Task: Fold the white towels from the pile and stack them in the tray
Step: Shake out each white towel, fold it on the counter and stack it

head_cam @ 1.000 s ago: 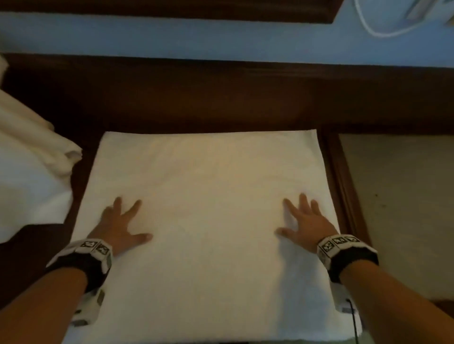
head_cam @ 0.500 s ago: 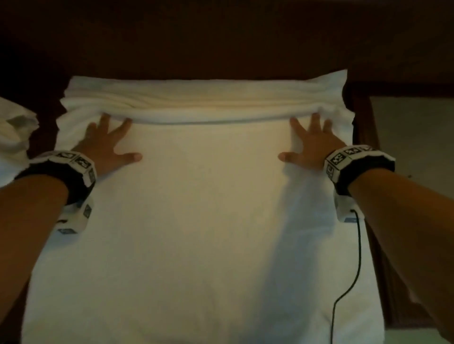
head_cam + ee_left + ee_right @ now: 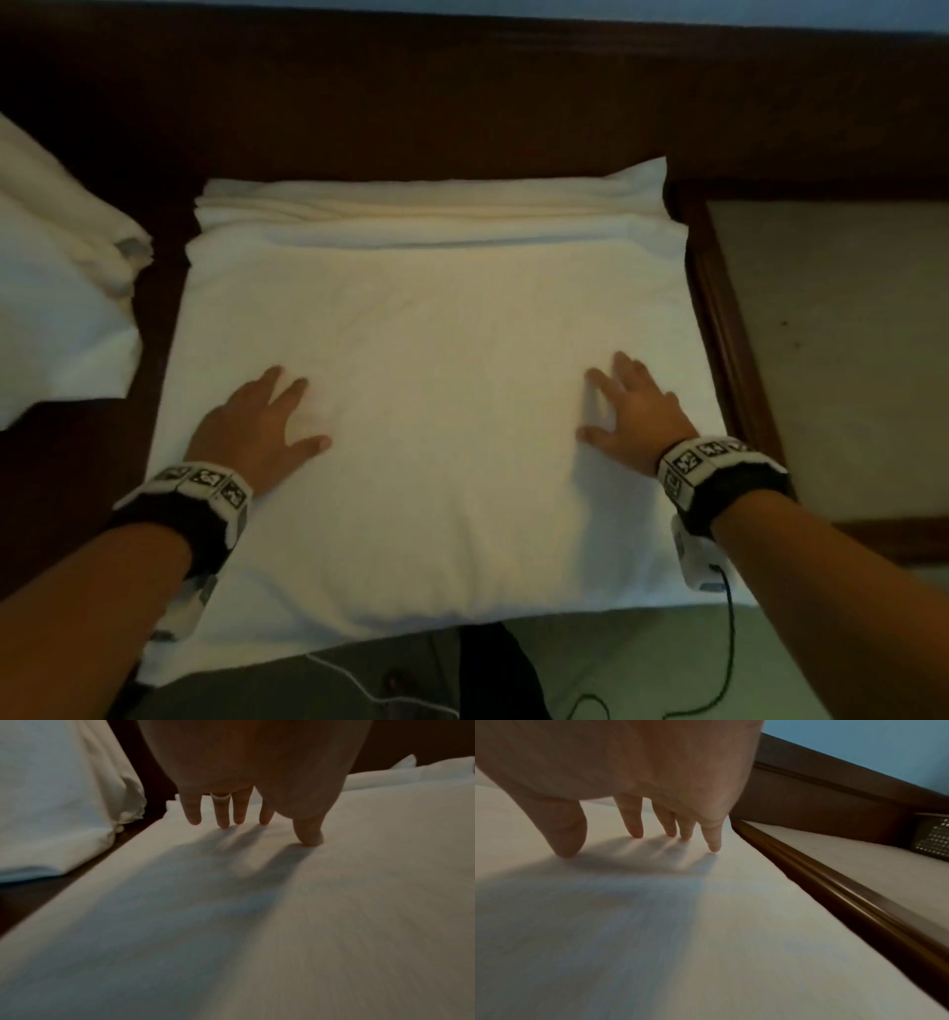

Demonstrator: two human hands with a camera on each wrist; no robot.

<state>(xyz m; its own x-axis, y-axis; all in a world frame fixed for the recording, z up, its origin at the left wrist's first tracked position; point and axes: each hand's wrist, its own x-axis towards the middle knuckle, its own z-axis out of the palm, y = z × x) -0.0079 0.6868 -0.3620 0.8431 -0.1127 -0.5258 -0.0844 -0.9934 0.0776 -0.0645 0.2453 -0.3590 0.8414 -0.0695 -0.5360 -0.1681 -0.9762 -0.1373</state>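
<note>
A white towel [image 3: 436, 390] lies spread on the dark wooden surface, its far edge bunched into folds [image 3: 431, 210]. My left hand [image 3: 259, 426] rests flat on the towel's left part, fingers spread and straight. My right hand [image 3: 634, 411] presses flat on its right part the same way. In the left wrist view the fingertips [image 3: 223, 821] touch the towel [image 3: 257, 923]. The right wrist view has the fingertips [image 3: 713, 845] down on the cloth [image 3: 654, 923]. The pile of white towels [image 3: 56, 288] sits at the left. No tray is clearly seen.
A raised dark wooden rail [image 3: 729, 339] borders the towel on the right, with a beige surface [image 3: 842, 349] beyond it. Dark wood [image 3: 462, 103] runs behind the towel. The towel's near edge overhangs the front, with cables [image 3: 719, 668] on the floor below.
Both hands slid away to the towel's far edge, bunching it there, then drew back toward me to the middle of the towel. The towel's far edge now stays folded up.
</note>
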